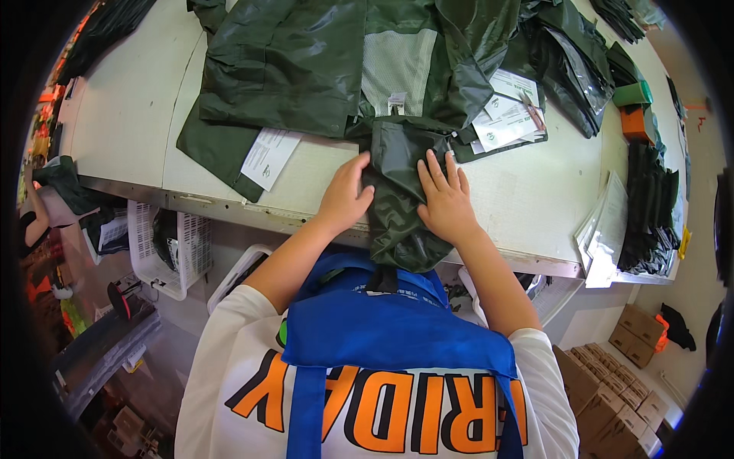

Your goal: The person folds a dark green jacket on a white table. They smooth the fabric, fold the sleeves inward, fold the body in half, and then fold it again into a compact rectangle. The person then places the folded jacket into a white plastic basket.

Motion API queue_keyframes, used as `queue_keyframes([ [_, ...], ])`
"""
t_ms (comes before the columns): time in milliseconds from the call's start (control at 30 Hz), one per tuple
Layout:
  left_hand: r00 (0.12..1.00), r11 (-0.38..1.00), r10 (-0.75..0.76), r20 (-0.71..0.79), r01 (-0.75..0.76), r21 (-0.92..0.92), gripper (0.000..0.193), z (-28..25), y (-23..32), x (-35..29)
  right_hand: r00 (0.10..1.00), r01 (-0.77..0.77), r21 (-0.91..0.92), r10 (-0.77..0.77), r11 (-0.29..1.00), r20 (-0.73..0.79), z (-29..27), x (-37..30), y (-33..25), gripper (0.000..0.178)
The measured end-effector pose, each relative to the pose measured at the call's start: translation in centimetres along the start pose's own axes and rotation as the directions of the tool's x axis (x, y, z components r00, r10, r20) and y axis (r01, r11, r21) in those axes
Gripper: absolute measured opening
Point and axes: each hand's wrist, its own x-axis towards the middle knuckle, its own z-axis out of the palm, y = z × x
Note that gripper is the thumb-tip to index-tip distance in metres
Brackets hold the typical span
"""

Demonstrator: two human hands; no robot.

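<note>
A dark green rain jacket (290, 84) lies spread on the white table with a mesh lining (397, 65) showing at its neck. Its hood (405, 183) points toward me, and the lower end hangs over the table's front edge against my blue apron. My left hand (348, 193) rests at the hood's left edge, thumb and fingers apart. On the hood's right side my right hand (446, 200) lies flat with fingers spread. White printed cards (508, 115) lie right of the jacket with scissors (533, 113) on top. Another card (270, 157) sits on green cloth at left.
Folded dark garments (650, 206) are stacked at the table's right end beside loose clear plastic bags (606, 222). Bagged garments (573, 65) lie at the far right. A white basket (172, 245) stands below the front edge. Cardboard boxes (612, 390) fill the lower right; another person's arm (37, 218) shows at far left.
</note>
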Motion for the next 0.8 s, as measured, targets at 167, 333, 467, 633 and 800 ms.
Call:
queue_keyframes([
  [167,0.975,0.949,0.197,0.101,-0.216,0.230,0.055,-0.1,2.7,2.1,0.996,-0.025,0.080,0.017,0.996,0.093,0.2,0.5,0.0,0.068],
  [333,0.916,0.860,0.105,0.388,-0.279,0.426,0.059,0.6,2.0,0.6,0.999,0.024,0.164,-0.017,0.986,-0.043,-2.9,-3.2,5.2,0.073],
  [467,0.909,0.872,0.114,0.400,-0.285,0.399,0.056,1.4,1.6,0.0,0.907,0.420,0.090,-0.422,0.903,0.007,-2.0,-3.6,3.8,0.071],
  [633,0.942,0.945,0.033,0.334,0.080,-0.317,0.055,-1.0,-2.2,1.5,0.923,-0.326,0.765,0.360,0.556,0.132,1.8,0.7,4.2,0.039],
  [800,0.934,0.936,0.340,-0.108,-0.325,0.138,0.038,-2.3,5.8,0.2,0.917,-0.348,0.444,0.399,0.826,-0.024,2.1,2.4,2.7,0.048],
])
